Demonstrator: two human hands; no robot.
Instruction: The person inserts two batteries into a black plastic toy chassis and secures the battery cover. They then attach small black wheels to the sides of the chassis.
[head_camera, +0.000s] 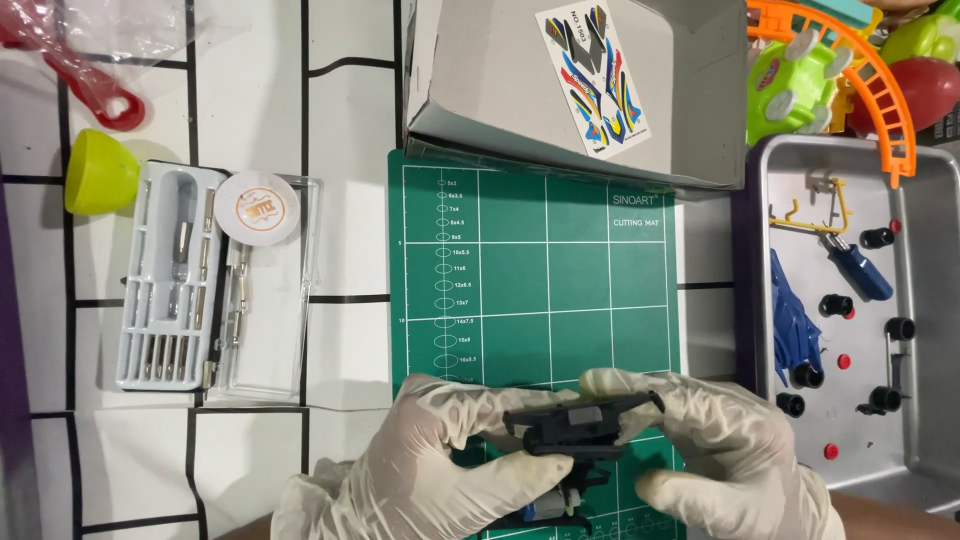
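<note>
Both my hands wear pale latex gloves and hold a small black plastic toy chassis (580, 425) over the near part of a green cutting mat (540, 270). My left hand (440, 465) grips its left end with thumb and fingers. My right hand (710, 440) pinches its right end. A small motor with a silver and blue body (555, 505) shows under the chassis, partly hidden by my fingers.
A metal tray (930, 300) at right holds blue toy parts (795, 320), black wheels (808, 376), red caps and a yellow sprue. A grey cardboard box (500, 80) with a sticker sheet (595, 75) lies behind the mat. At left are a knife tool set (165, 280), a round white tin (257, 206), a lime cup (98, 172).
</note>
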